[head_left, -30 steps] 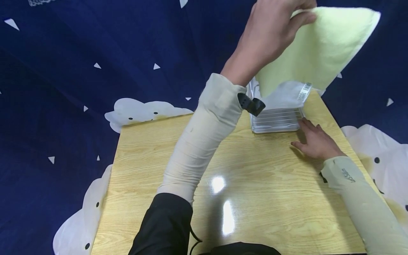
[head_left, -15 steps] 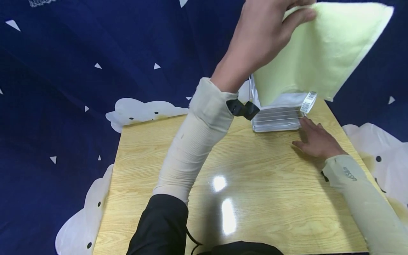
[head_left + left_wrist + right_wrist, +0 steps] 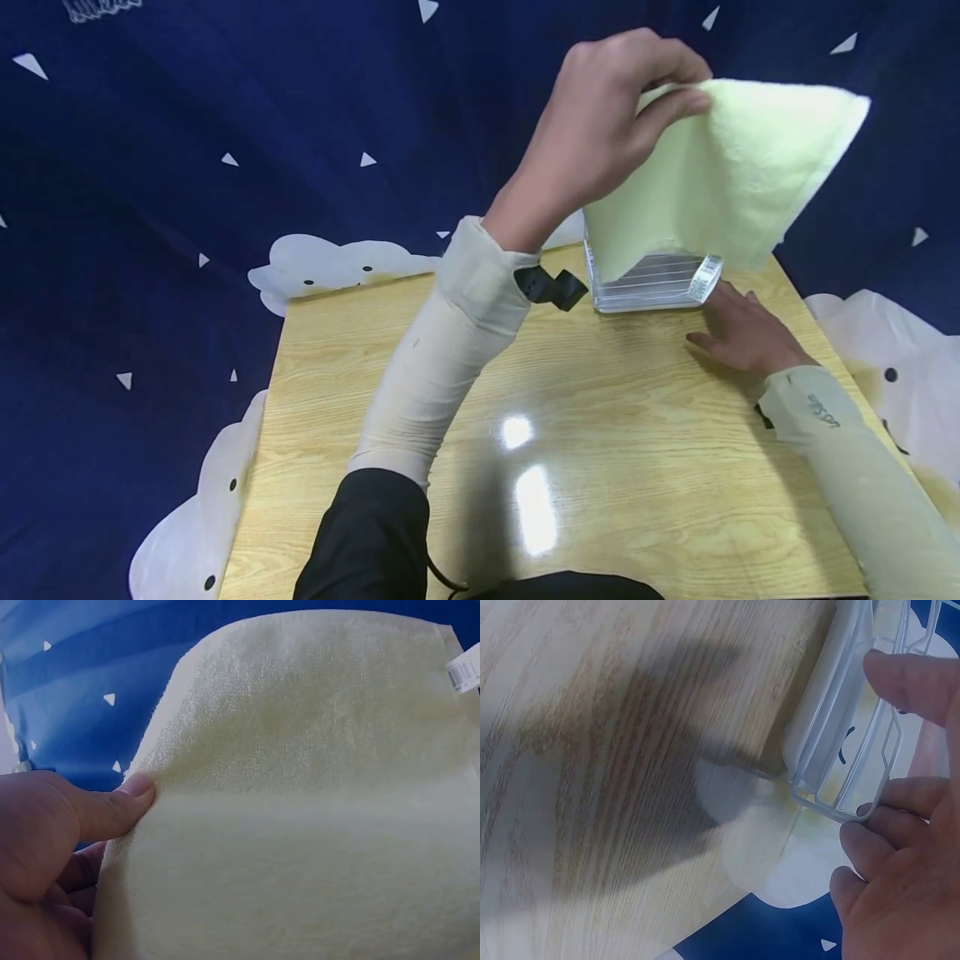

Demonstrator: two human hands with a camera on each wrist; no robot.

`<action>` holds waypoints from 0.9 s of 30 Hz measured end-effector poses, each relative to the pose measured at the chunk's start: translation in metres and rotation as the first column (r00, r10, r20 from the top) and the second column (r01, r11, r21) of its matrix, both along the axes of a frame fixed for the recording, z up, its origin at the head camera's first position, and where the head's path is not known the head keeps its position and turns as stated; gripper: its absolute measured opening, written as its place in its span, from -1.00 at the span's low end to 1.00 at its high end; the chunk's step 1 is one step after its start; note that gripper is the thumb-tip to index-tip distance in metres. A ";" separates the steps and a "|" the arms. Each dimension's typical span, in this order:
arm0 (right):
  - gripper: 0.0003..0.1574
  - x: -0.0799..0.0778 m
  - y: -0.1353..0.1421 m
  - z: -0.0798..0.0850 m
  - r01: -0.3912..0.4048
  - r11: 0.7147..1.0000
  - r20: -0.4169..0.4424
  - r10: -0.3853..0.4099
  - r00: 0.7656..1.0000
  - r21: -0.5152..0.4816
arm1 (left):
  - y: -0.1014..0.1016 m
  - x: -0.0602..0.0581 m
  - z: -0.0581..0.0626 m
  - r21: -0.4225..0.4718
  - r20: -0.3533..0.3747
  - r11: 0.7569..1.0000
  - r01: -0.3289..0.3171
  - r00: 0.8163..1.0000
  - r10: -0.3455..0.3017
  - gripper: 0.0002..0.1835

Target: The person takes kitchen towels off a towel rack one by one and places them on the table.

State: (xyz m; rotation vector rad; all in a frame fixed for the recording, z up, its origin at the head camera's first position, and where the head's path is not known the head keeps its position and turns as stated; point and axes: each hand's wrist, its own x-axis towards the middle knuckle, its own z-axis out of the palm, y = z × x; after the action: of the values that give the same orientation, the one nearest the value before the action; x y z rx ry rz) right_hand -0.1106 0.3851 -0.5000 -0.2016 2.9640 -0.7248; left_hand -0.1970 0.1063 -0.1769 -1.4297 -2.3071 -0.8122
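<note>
A pale yellow terry towel [image 3: 765,158] hangs from my left hand [image 3: 600,117], which pinches its top edge between thumb and fingers. The left wrist view shows the thumb pressed on the towel [image 3: 292,810]. A white label [image 3: 705,278] dangles at its lower edge. Below stands a white wire rack [image 3: 652,287] with a tray [image 3: 829,712] along it; the towel hides its back part. My right hand [image 3: 746,333] is at the rack's front right corner. In the right wrist view its fingers curl at the corner wire [image 3: 889,750], the thumb overlapping the frame.
The rack stands on a light wooden table [image 3: 570,375], near its far right corner. A dark blue curtain [image 3: 187,125] with white triangles and cloud shapes [image 3: 345,262] surrounds the table on the far side and both flanks. A black cable [image 3: 442,575] lies at the near edge.
My left hand first rises a little, then comes down and slightly left with the towel, whose lower edge now overlaps the rack's wires. My right hand stays at the rack's corner.
</note>
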 end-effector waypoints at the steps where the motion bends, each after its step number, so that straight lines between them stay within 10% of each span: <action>1: 0.25 0.000 0.000 0.000 -0.003 1.000 -0.004 0.003 1.000 -0.002 | -0.002 0.001 -0.003 0.017 -0.007 1.000 0.016 1.000 -0.016 -0.75; 12: 0.22 -0.002 -0.002 0.000 0.001 0.999 -0.041 -0.003 0.999 -0.050 | -0.018 0.008 -0.041 0.073 0.050 0.992 0.104 0.993 -0.108 -0.79; 27: -0.33 0.000 0.003 -0.002 -0.001 0.998 -0.092 -0.005 0.996 -0.064 | -0.023 0.011 -0.095 0.067 0.134 0.986 0.156 0.977 -0.163 -0.85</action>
State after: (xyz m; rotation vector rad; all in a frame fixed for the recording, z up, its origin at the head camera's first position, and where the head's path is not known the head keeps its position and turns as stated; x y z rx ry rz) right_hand -0.1104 0.3877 -0.5021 -0.2430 3.0299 -0.8336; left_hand -0.1855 0.0829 -0.2716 -1.5963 -2.2706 -1.0459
